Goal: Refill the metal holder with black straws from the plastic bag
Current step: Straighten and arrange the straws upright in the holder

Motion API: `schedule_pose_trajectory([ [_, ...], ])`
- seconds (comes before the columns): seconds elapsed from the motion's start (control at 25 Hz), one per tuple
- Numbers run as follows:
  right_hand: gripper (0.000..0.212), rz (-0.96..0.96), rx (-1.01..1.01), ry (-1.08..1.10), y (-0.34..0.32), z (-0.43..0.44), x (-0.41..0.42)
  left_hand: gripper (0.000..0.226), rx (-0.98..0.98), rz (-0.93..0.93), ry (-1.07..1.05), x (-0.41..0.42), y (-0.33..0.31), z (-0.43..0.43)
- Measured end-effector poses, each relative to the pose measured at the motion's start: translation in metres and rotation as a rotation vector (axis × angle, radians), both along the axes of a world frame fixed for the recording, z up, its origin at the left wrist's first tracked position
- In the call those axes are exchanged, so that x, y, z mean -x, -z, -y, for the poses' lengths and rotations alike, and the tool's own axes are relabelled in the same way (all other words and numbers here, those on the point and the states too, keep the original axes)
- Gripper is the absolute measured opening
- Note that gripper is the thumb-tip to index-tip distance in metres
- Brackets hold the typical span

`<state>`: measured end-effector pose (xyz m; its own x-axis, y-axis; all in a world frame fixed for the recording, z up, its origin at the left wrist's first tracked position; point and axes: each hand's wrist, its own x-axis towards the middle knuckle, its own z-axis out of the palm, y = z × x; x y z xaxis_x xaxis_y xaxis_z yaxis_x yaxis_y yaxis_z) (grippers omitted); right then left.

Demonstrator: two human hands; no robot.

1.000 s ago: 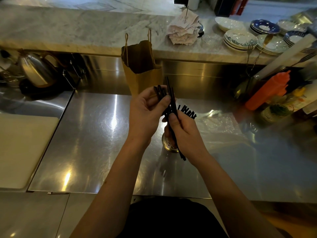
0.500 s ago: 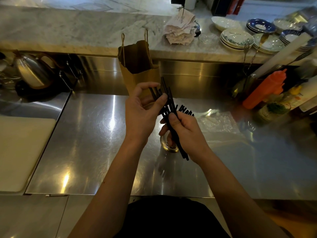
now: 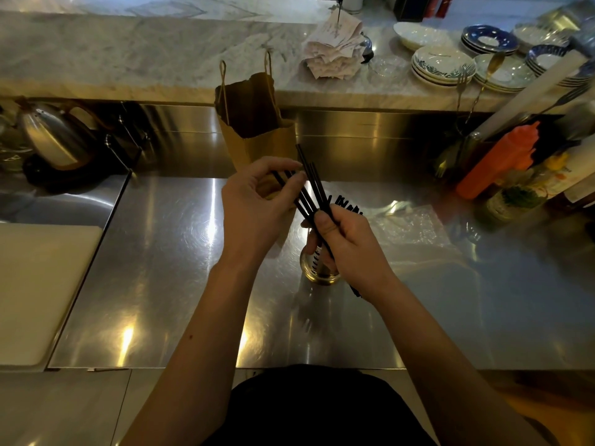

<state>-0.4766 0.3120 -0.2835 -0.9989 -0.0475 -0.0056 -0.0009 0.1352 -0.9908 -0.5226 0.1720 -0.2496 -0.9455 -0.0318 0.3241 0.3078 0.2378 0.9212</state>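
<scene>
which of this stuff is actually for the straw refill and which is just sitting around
For the job:
black straws, gripped by the left hand and right hand
metal holder beneath them
plastic bag on the counter

Just lying about:
brown paper bag
kettle
orange squeeze bottle
stacked plates
paper slips
cutting board

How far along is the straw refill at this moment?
Done: a bunch of black straws is out of the plastic bag. In hand: the right hand grips the bunch low, the left hand pinches its upper ends, above the metal holder. Left: dropping them in; more straws lie at the bag's mouth. The holder's contents are mostly hidden.
</scene>
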Motion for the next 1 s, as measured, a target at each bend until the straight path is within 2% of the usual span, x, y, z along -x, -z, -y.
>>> schedule_pose_trajectory([
  [0.12, 0.026, -0.01, -0.156, -0.014, -0.001, -0.003, 0.002, 0.016, -0.052, -0.012, 0.045, 0.011, -0.003, 0.005],
  [0.28, 0.029, 0.0, -0.261, -0.051, -0.003, -0.009, 0.005, 0.005, -0.009, -0.006, 0.146, 0.024, -0.006, 0.015],
  [0.36, 0.029, 0.007, -0.289, -0.077, -0.004, -0.013, 0.007, 0.003, -0.04, -0.039, 0.08, 0.026, -0.004, 0.02],
  [0.48, 0.028, 0.041, -0.311, -0.089, -0.006, -0.021, 0.013, 0.003, -0.309, -0.037, -0.158, 0.033, 0.001, 0.029],
  [0.6, 0.029, 0.121, -0.099, 0.108, -0.003, -0.035, 0.019, 0.007, -0.688, 0.034, -0.48, 0.038, 0.012, 0.04],
  [0.68, 0.031, 0.171, 0.095, 0.214, -0.003, -0.038, 0.023, 0.005, -0.803, 0.104, -0.577, 0.034, 0.024, 0.039],
  [0.88, 0.049, 0.124, 0.626, 0.226, -0.008, -0.023, 0.029, 0.011, -0.843, 0.27, -0.556, 0.018, 0.046, 0.004],
  [1.0, 0.049, 0.033, 0.784, 0.218, -0.012, -0.022, 0.032, 0.01, -0.939, 0.388, -0.478, 0.014, 0.051, -0.006],
])
